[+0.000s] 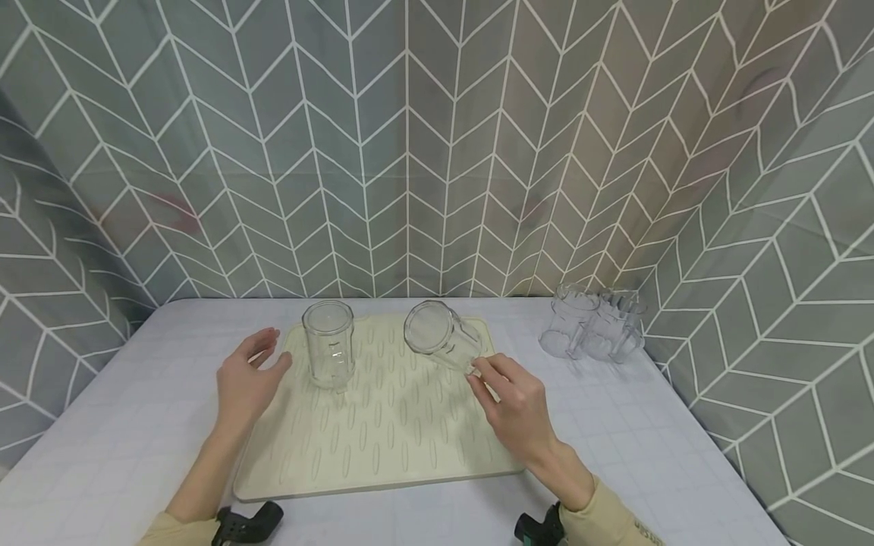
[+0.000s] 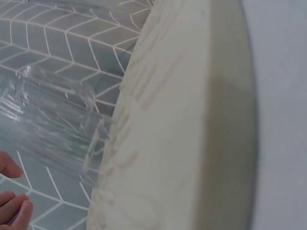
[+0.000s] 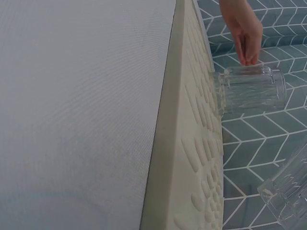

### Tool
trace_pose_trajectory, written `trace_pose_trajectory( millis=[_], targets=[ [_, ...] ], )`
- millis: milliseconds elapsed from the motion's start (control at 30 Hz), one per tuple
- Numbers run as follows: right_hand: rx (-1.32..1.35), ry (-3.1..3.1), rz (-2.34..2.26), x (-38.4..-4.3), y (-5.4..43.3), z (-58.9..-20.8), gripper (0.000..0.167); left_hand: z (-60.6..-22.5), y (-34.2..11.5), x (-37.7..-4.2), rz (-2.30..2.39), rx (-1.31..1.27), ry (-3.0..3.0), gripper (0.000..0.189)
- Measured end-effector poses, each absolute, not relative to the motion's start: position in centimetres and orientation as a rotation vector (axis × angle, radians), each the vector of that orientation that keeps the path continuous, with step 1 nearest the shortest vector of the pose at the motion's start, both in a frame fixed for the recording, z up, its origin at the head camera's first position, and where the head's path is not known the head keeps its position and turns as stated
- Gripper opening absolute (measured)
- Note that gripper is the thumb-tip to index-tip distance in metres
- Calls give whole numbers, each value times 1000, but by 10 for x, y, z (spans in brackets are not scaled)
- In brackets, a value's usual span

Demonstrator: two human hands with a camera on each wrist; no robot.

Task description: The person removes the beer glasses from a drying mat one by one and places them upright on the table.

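Head view: left hand [image 1: 249,379] is beside the left mug [image 1: 329,345], fingers loosely bent, thumb spread away from them, nothing in the grasp. Left mug is clear glass and stands on end on the cream mat [image 1: 369,451], toward its far left. Right hand [image 1: 512,402] pinches the tilted mug [image 1: 445,335] at its lower right end, fingertips and thumb together. That mug is clear too, over the far right part of the mat, round end facing left and toward the camera; can't tell if it touches the mat. Two more clear mugs [image 1: 592,324] stand close together on the white cloth [image 1: 136,440], right of the mat. Patterned curtain [image 1: 423,152] behind.

Left wrist view: sideways. Left hand's thumb and some fingers show at the lower left edge, with a gap between; left mug is near them, on the ridged mat. Blurry.

Right wrist view: also sideways. Left hand's fingertips are right by the left mug; contact unclear. Tilted mug is cut off at the lower right. Right hand's grip can't be told here.
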State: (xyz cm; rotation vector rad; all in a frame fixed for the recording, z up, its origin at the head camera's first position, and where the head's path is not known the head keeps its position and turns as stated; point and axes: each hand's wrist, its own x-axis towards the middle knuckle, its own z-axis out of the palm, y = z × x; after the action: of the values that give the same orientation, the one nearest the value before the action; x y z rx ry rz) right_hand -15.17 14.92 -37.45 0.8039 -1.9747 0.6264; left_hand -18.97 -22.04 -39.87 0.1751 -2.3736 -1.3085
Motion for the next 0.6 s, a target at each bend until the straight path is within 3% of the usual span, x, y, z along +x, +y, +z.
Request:
trace_pose_trajectory(
  millis=[267,600],
  targets=[
    [830,-1937,647,-153,149,-374,23,-374,-192,-179,-1347,75,-2135,49],
    [840,-1927,666,-153,149,-376,16,-353,-151,-157,-1452,-189,-2266,51]
  ],
)
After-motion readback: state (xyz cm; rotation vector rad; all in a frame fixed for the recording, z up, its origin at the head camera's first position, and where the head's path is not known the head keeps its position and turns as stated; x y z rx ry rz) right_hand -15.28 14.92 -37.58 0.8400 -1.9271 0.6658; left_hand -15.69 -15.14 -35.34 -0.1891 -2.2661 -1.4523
